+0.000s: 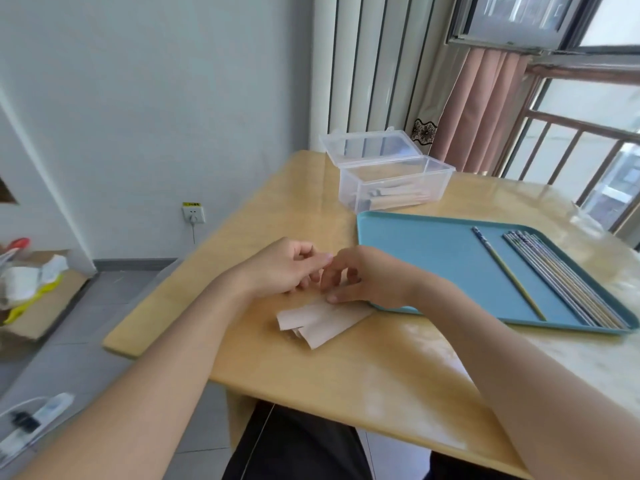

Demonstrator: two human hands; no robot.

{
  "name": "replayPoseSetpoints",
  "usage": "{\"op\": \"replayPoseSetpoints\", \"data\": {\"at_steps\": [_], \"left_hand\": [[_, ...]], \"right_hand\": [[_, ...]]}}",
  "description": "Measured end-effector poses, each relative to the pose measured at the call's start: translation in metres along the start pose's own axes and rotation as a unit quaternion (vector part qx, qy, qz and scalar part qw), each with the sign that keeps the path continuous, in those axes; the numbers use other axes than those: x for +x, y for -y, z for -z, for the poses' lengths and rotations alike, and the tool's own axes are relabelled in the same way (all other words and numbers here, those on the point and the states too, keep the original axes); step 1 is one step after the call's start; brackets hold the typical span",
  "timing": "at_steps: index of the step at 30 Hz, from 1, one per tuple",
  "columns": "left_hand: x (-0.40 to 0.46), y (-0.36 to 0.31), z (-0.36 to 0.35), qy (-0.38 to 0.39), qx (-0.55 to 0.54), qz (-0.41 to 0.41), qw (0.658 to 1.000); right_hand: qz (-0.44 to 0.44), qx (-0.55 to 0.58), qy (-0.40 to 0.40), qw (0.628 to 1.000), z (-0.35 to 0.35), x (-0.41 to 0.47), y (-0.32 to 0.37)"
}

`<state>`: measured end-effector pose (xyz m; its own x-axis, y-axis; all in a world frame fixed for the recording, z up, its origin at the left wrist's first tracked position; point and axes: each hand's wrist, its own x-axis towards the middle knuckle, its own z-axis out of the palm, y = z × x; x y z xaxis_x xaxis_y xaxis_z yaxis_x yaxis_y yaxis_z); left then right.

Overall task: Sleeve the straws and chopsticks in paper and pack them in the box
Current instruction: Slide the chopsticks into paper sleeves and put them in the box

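Head view: the wooden table (pixel 363 372) fills the middle and lower right of the frame, and on it, at right of centre, the blue tray (pixel 433 258) keeps the unsleeved stock apart from the work spot; a bundle of chopsticks (pixel 568 282) lies along its right side and one single stick (pixel 507 271) just left of it, all with the long axis running from upper left to lower right, so each is probably easy to draw off toward the person. Above the tray, at upper centre, the clear box (pixel 398 183) stands with its lid (pixel 370 145) hinged back, some sleeved pieces already lying in it, long axis roughly left to right. At centre frame the paper sleeves (pixel 322 322) lie in a small pile, long axis tilting from lower left to upper right. Just above the pile the left hand (pixel 280 268) and the right hand (pixel 363 277) meet with curled fingers, seemingly pinching one sleeve open, though the blur leaves it unclear what either actually holds
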<state>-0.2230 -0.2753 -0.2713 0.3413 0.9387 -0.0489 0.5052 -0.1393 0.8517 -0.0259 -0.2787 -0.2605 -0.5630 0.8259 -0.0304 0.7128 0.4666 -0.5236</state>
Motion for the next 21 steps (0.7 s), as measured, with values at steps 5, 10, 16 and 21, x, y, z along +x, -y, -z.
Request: {"op": "replayPoseSetpoints", "data": {"at_steps": [5, 10, 16, 21], "left_hand": [[-0.028, 0.016, 0.004, 0.103, 0.033, -0.053, 0.993], [-0.022, 0.025, 0.000, 0.064, 0.000, -0.088, 0.994], [-0.019, 0.023, 0.000, 0.067, 0.001, -0.098, 0.993], [-0.011, 0.020, 0.003, 0.092, 0.018, -0.093, 0.991]], "right_hand": [[0.011, -0.024, 0.041, 0.999, 0.010, -0.024, 0.002], [0.037, -0.042, 0.021, 0.998, 0.005, -0.025, 0.004], [0.027, -0.013, 0.073, 0.997, 0.006, -0.027, 0.007], [0.023, -0.044, 0.088, 0.995, 0.005, -0.024, 0.008]]}}
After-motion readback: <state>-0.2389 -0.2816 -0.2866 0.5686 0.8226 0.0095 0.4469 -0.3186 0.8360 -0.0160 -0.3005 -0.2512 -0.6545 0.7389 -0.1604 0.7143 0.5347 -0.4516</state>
